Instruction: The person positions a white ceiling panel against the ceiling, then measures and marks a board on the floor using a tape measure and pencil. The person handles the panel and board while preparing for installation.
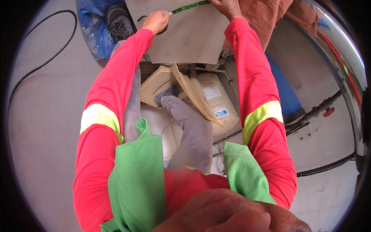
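A green tape measure stretches between my two hands over a flat grey sheet at the top. My left hand is closed at the tape's left end, thumb pressed on it. Something dark shows under its palm, too hidden to name. Higher up and to the right, my right hand grips the tape's other end; its fingers are partly cut off by the upper edge. Both arms reach forward in red sleeves.
Below the sheet lie a pale plastic drum and angled yellowish panels. A dark shoe rests by a stained blue sheet. Orange-brown cloth and a blue cylinder are right; a black cable loops left.
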`<state>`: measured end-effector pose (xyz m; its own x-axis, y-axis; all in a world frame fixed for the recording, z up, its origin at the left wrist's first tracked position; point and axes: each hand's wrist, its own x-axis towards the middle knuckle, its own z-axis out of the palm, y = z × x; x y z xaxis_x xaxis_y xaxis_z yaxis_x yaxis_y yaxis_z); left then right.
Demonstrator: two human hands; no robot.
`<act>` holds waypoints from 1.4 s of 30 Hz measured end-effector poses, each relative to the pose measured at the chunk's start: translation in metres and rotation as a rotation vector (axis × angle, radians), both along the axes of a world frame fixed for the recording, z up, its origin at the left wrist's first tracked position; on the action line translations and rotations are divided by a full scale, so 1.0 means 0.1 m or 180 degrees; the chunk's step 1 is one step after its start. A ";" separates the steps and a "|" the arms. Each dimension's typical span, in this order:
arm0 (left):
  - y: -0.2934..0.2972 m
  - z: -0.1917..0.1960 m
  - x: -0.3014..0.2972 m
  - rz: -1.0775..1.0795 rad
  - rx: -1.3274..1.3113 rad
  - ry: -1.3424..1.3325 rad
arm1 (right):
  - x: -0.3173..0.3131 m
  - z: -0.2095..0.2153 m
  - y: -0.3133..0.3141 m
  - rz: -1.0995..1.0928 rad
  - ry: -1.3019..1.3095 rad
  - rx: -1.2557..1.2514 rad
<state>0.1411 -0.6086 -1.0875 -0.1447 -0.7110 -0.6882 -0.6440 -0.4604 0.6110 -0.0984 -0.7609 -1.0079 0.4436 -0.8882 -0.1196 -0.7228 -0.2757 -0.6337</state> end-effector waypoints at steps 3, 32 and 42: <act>0.04 0.01 0.00 0.0045 0.0056 0.0104 | -0.02 0.00 -0.01 -0.0195 -0.0215 0.0159; 1.38 3.85 -1.19 0.1123 0.1268 0.2560 | 0.26 3.19 3.73 -0.4273 -0.2830 0.2568; 2.12 5.15 -1.39 -0.0565 0.1065 0.2529 | -0.06 4.28 5.13 -0.4692 -0.2588 0.2592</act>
<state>0.0020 -0.3968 -0.5728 -0.7585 -0.4116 -0.5052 -0.1647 -0.6291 0.7597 -0.1042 -0.2479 -0.5797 -0.3702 -0.4018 -0.8375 0.4404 0.7180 -0.5391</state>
